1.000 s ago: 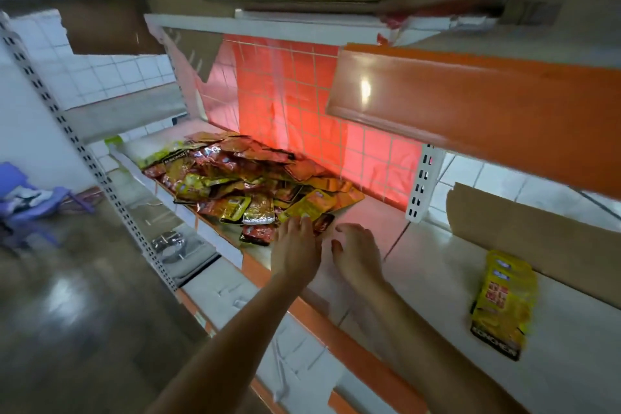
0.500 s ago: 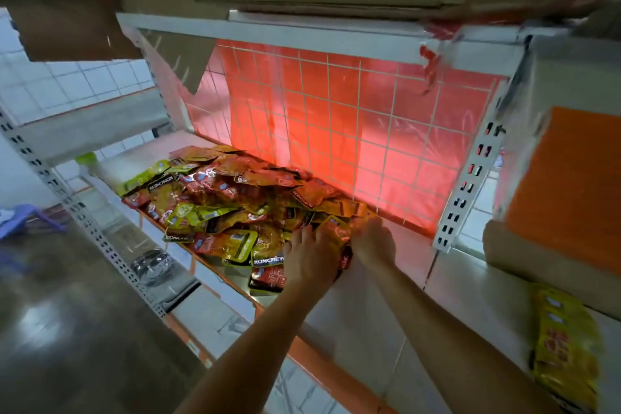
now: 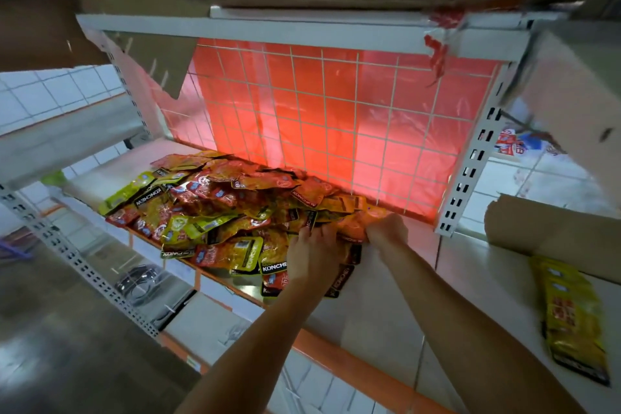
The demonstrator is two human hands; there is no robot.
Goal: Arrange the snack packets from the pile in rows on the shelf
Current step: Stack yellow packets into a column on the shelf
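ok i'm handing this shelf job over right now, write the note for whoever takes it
Left hand: lies on the right edge of the pile; fingertips are hidden among packets, so the grip is unclear.
Right hand: fingers curled into the orange packets at the pile's right corner.
Things: the pile lies loose on the shelf against the red grid back. A yellow packet stack lies in the bay to the right.
Done: no rows in this bay yet.
Left: nearly everything. Line packets up on the bare shelf right of the pile.
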